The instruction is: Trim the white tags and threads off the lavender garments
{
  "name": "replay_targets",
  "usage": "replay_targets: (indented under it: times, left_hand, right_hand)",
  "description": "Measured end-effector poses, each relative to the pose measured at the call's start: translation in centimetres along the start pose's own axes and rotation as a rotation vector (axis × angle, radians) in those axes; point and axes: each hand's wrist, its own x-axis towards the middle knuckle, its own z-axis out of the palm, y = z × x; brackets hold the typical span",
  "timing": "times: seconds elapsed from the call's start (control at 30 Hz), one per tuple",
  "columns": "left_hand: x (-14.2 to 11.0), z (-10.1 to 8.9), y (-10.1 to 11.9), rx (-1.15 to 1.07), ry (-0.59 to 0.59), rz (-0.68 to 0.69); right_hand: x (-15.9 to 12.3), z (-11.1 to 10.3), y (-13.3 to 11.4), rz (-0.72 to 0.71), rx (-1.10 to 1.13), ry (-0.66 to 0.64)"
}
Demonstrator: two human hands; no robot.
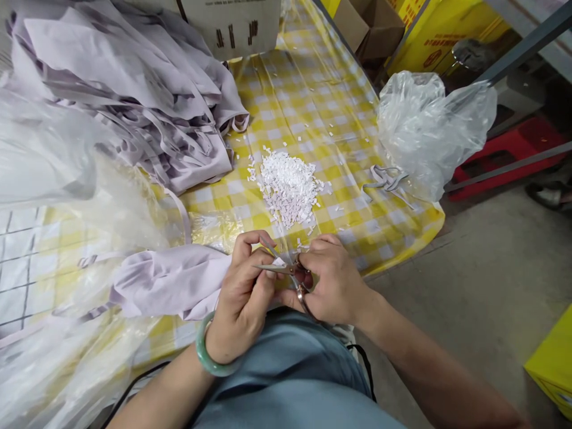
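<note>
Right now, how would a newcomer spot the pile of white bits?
Start at the yellow-and-white checked tablecloth. Between the large lilac cloth heap on the left and the clear plastic bag on the right lies the pile of white bits. Unlike those neighbours, it is a loose mound of tiny pieces.

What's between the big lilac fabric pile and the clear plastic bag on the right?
Head view: a heap of small white pieces, loose ones scattered on the yellow checked cloth, and a tangle of straps by the bag.
</note>
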Motion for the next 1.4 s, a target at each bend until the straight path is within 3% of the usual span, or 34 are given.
replay_targets:
  times: [0.47,0.6,0.73,0.83,0.9,0.97,1.03,1.07,1.13,1.2,1.27,1.4]
  left_hand:
    - [2.4,1.9,-0.5,-0.055,-0.058,-0.047]
    - [3.0,2.1,-1.3,-0.067,-0.057,-0.061]
    - [2.7,1.6,-0.7,-0.026,-0.051,-0.029]
    - [1.3,-0.2,1.0,0.134,-0.195,0.061]
    - [-0.2,-2.7,2.1,0.291,-0.189,0.06]
    - [-2.1,-6.5,2.4,0.466,0.032,-0.019]
    - [-3.8,-10.8,1.4,0.679,0.339,-0.137]
    - [-4.4,-12.7,0.5,0.803,0.425,-0.198]
    - [-5.1,-15.3,-1.2,0.916,0.352,-0.316]
    - [-5.1,-15.7,-2.1,0.934,0.217,-0.323]
    - [-5.0,-14.6,-1.6,0.905,0.126,-0.24]
    - [-6.1,-13.2,0.9,0.687,-0.019,-0.067]
  right_hand:
    - [-1.3,0.4,3.3,0.13,-0.186,0.099]
    - [-1.0,-0.3,4.1,0.264,-0.089,0.088]
    - [-0.7,-1.0,4.1,0.244,-0.052,0.152]
    - [-0.5,-0.7,4.3,0.156,-0.071,0.212]
    - [-0.4,-0.4,4.4,0.124,-0.067,0.213]
    - [-0.3,-0.1,4.0,0.121,-0.048,0.179]
    - [0.0,0.4,2.9,0.106,-0.013,0.133]
    - [0.4,0.8,2.0,0.082,0.013,0.12]
    - [1.6,2.3,-0.2,-0.011,0.083,0.122]
    - [3.3,4.3,-2.6,-0.124,0.18,0.12]
    - [5.1,6.4,-4.7,-0.158,0.308,0.062]
    - [6.7,9.1,-6.0,0.0,0.606,-0.175]
